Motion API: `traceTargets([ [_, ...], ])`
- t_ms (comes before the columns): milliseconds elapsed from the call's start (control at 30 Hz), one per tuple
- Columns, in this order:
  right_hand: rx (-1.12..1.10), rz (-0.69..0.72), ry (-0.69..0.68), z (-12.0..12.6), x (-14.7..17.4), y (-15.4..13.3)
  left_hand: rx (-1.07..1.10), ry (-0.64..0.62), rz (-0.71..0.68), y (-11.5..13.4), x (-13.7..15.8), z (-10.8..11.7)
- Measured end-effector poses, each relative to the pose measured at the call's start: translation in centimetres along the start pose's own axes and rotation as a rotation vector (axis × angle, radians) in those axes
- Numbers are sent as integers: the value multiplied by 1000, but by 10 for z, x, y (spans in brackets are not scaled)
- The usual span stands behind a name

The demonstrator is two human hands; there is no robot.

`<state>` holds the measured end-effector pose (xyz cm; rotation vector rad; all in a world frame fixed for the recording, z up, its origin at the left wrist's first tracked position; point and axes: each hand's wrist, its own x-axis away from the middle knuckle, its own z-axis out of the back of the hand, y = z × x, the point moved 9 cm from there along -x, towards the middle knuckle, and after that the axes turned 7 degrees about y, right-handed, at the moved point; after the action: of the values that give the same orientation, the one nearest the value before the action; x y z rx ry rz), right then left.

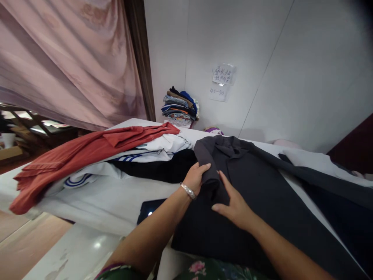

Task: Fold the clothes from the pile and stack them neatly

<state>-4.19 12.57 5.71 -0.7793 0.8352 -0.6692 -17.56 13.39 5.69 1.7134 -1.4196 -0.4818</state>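
A dark grey long-sleeved jacket lies spread on the table in front of me, its collar at the far end. My left hand is closed on the jacket's left-lying sleeve, thumb on top and the other fingers hidden beneath the cloth. At the lower end of this folded sleeve is my right hand. Its thumb and forefinger are stretched apart, with the sleeve's end between them and the forefinger against the cloth. The remaining fingers of that hand are mostly hidden.
Left on the white table lie a red garment, white clothes with blue stripes and a black garment. A dark flat device is near my left forearm. Folded clothes are stacked by the wall; more garments lie right.
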Motion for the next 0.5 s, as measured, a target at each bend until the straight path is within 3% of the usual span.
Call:
traceTargets([
  [100,152,68,128,-1,-2,-5,-20,-44,1,-9,-1,-22],
  [233,96,-13,269,25,-33,10,-182,-73,-122,-1,-5,-28],
  [300,57,-29,309,49,-56,13,-409,-48,-293,13,-4,-14],
  [400,47,-22,413,97,-98,9,-940,69,-526,26,5,21],
  [500,72,17,464,141,-147,-3,-1348,162,-505,14,12,58],
])
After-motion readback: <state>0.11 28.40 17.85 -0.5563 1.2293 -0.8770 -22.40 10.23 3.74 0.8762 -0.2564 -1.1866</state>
